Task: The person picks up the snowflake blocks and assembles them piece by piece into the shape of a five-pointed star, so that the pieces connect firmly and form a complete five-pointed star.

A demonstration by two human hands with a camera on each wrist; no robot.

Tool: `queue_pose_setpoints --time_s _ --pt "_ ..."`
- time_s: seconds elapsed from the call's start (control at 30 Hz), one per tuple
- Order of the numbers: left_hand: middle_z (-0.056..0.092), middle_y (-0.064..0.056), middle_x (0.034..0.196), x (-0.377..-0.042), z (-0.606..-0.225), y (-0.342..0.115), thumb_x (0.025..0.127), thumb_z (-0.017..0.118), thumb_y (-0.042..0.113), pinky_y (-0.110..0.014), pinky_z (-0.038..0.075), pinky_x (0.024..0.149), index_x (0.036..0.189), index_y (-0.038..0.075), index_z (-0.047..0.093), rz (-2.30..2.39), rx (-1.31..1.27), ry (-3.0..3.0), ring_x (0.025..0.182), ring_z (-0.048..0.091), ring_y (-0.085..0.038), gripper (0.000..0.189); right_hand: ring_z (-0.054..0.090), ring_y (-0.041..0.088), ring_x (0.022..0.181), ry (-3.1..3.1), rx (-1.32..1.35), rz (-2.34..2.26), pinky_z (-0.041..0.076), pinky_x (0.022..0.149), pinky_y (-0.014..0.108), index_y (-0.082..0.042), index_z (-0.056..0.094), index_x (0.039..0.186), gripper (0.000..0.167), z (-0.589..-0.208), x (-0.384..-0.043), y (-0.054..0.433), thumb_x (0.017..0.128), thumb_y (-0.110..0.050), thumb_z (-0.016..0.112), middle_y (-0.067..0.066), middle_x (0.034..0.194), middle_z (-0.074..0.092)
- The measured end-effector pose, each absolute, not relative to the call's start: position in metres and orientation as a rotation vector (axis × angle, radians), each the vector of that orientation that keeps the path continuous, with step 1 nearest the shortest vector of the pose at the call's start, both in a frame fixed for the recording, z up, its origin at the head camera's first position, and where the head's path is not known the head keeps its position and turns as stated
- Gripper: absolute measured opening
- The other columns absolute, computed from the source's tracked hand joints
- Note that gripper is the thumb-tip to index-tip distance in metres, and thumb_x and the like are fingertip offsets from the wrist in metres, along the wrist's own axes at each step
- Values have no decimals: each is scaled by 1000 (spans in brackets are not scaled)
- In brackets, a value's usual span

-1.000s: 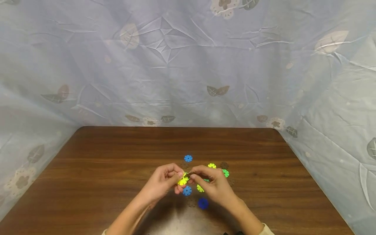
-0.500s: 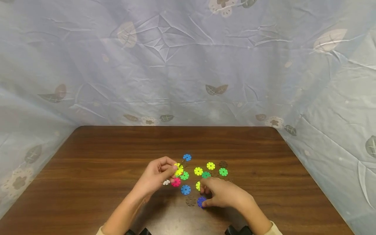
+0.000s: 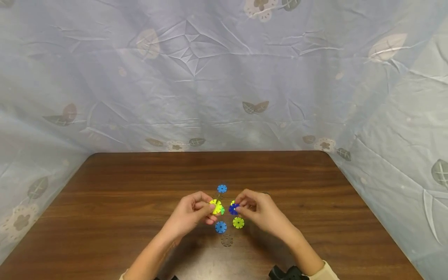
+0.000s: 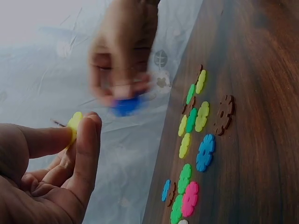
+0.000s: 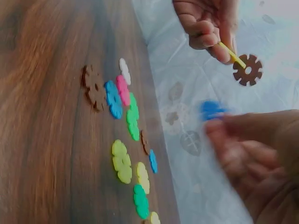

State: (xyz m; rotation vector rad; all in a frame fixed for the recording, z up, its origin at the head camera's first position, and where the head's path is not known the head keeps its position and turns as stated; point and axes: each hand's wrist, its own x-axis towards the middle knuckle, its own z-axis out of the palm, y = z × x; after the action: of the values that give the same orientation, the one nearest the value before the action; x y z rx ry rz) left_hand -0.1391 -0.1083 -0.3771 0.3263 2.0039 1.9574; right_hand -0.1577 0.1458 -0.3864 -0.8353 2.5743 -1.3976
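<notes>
On the nine-o'clock side of my work, my left hand pinches a yellow disc between thumb and forefinger, remaining fingers loosely bent. Brown disc set crosswise at its edge, apparently slotted in. At six o'clock from the yellow disc: light-blue disc, flat on the table. Three o'clock: dark-blue disc, pinched thumb-to-forefinger by my right hand; held pieces apart. Four o'clock: yellow-green disc, loose.

Technique (judgement): light rim grip, slots uncovered, pieces held square to each other, no bending force. Dark-blue disc blurs in both wrist views; slot angle cannot be read.

Containers: none seen; light-blue disc and yellow-green disc rest directly on the table.
</notes>
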Motion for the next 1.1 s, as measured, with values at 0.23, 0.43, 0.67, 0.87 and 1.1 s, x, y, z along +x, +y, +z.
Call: queue_pose_setpoints --time_s 0.23,0.43,0.67,0.87,1.1 --pt "74 -34 103 -137 -377 -107 107 57 7 -24 64 76 120 -14 54 1950 376 1976 79 74 -10 26 78 10 87 2465 -992 -1787 67 76 34 -4 74 106 8 -387 -157 138 99 -7 70 15 99 79" --pt "75 -31 99 -136 -377 -106 107 57 7 -22 64 74 118 -16 55 1955 396 1978 78 73 -9 25 80 20 86 2504 -1122 -1800 67 74 39 -5 74 104 7 -390 -155 133 98 -4 70 12 98 80" --pt "76 -22 92 -136 -377 -103 105 57 4 -20 63 72 114 -16 54 1993 396 1979 76 73 -7 22 80 28 84 2606 -1210 -1784 66 77 28 -5 76 103 8 -392 -151 127 97 -2 71 10 98 81" --pt "76 -13 85 -135 -378 -99 102 57 0 -19 62 69 110 -15 53 2064 375 1950 73 72 -7 17 79 19 81 2658 -1276 -1781 66 75 27 -4 76 102 12 -395 -148 123 94 4 72 10 96 81" --pt "78 -8 88 -144 -384 -105 102 57 2 -23 63 75 114 -13 55 2057 271 1952 75 74 -9 19 78 12 91 2731 -1163 -1657 66 81 28 -6 73 113 17 -389 -151 119 97 -4 72 8 107 80"
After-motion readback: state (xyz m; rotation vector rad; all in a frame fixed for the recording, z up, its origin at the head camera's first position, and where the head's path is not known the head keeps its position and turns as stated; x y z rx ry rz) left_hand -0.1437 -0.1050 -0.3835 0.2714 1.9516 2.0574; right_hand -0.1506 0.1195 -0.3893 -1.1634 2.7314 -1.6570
